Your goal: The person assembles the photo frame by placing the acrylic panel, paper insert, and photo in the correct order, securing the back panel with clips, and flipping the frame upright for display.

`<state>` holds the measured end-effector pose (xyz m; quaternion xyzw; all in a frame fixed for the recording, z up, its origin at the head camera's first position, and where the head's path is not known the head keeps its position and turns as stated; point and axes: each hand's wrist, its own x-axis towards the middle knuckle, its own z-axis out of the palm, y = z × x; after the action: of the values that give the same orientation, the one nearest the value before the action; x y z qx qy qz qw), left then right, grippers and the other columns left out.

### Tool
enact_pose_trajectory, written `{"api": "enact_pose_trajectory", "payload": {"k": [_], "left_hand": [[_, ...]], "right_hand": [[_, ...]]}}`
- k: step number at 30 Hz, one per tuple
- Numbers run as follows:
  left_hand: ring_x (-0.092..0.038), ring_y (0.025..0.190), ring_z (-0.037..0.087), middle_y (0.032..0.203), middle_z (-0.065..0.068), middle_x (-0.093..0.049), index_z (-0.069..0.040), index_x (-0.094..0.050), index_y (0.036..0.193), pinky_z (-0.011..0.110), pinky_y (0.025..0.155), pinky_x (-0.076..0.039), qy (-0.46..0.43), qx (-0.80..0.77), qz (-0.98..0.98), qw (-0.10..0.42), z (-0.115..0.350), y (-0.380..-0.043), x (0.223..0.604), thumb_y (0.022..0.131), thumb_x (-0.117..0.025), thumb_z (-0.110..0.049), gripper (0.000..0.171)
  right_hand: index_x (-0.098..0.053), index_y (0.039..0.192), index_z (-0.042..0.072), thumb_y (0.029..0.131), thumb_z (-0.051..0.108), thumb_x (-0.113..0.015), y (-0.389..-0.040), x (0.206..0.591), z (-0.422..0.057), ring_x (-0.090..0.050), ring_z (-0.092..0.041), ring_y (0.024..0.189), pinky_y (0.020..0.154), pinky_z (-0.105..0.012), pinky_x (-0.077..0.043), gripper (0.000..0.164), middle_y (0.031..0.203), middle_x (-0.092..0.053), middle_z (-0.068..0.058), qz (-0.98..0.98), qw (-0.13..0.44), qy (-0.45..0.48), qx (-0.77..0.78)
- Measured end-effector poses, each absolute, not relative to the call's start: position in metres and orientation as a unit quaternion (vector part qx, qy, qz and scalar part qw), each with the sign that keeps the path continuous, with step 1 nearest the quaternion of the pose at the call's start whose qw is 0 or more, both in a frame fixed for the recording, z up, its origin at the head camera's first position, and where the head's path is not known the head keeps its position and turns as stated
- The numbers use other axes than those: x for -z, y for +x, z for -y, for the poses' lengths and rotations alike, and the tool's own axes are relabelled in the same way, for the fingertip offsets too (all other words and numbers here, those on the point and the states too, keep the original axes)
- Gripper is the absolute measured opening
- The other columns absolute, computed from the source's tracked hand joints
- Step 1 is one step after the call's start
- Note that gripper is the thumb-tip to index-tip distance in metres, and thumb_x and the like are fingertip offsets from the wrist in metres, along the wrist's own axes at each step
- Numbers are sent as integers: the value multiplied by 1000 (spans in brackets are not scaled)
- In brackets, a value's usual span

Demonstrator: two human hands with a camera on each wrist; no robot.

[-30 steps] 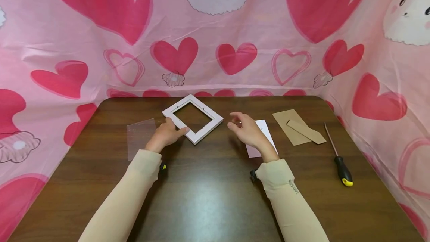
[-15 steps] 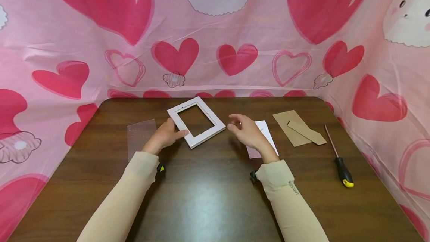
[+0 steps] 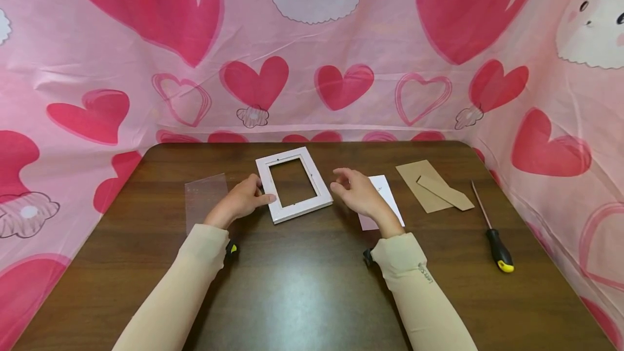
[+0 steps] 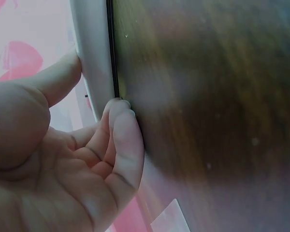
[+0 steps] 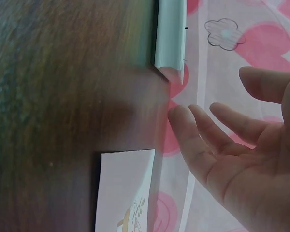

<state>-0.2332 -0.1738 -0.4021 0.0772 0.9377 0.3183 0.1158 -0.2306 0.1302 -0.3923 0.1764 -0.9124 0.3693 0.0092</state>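
Note:
A white picture frame [image 3: 319, 183] lies on the table with its opening bare and small dark tabs along the inner edge. My left hand [image 3: 241, 199] pinches its left side. In the left wrist view the thumb presses the top of the frame [image 4: 94, 53] and the curled fingers [image 4: 128, 140] meet its outer edge near the tabletop. Apart from the frame, my right hand [image 3: 358, 191] hovers with relaxed fingers and holds nothing. Beneath it lies a white card [image 3: 387, 196], partly hidden by the wrist; the right wrist view shows a printed picture on the card [image 5: 121, 188].
A clear sheet [image 3: 202, 199] lies left of the left hand. To the right are a brown backing board [image 3: 414, 177] with a stand leg [image 3: 446, 191] across it, and a screwdriver [image 3: 497, 248]. A pink heart-print cloth [image 3: 312, 37] hangs behind the wooden table [image 3: 292, 297].
The left hand has turned the picture frame clockwise and drawn it a little nearer and to the right. The right hand has stayed almost still.

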Motion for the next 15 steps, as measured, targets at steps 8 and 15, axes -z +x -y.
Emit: {"api": "enact_pose_trajectory", "payload": {"k": [8,15], "left_hand": [[-49,82,24,93,9,-52,-1,-45,118,35,68,-41,94,-325,-933,125,172,-230,402,89,-69,-34,50],[-50,84,23,93,8,-53,-3,-47,121,35,70,-41,112,-323,-931,125,168,-227,402,88,-70,-34,51]], "right_hand": [[-53,129,1,94,24,-59,-230,395,-130,-55,-19,87,81,-40,-46,42,97,-59,-4,922,-26,174,-345],[-49,131,-2,92,22,-61,-228,397,-130,-56,-14,72,71,-34,-46,47,90,-60,-4,922,-54,174,-341]]}}
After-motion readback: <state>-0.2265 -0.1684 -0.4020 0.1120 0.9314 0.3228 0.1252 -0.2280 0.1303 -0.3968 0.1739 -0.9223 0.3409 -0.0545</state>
